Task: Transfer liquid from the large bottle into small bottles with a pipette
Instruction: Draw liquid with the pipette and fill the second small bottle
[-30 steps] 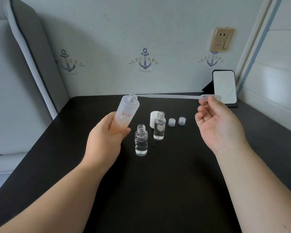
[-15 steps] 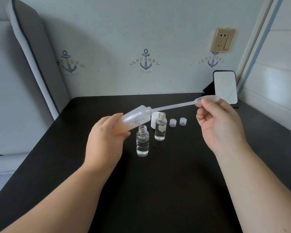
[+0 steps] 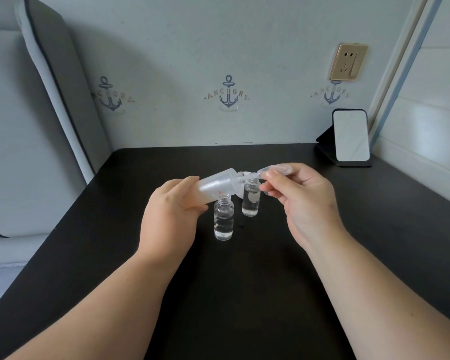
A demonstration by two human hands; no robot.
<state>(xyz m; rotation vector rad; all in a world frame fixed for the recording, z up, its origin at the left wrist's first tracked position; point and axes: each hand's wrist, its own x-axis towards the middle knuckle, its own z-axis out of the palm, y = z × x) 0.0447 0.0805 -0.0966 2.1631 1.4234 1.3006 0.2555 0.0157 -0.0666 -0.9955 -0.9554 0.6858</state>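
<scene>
Tilting large bottle (image 3: 216, 184) beside right hand (image 3: 304, 201)

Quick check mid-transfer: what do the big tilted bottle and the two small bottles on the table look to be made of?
Large bottle: probably frosted, translucent plastic; its wall looks milky and matte. Near small bottle and far small bottle: clear and glossy, with sharp highlights and see-through liquid; glass or hard clear plastic, I cannot tell which.

A black counter (image 3: 244, 294) meets a pale wall (image 3: 192, 48) printed with anchors. A gold socket (image 3: 348, 61) sits upper right; a grey cushion (image 3: 24, 126) stands left.
</scene>
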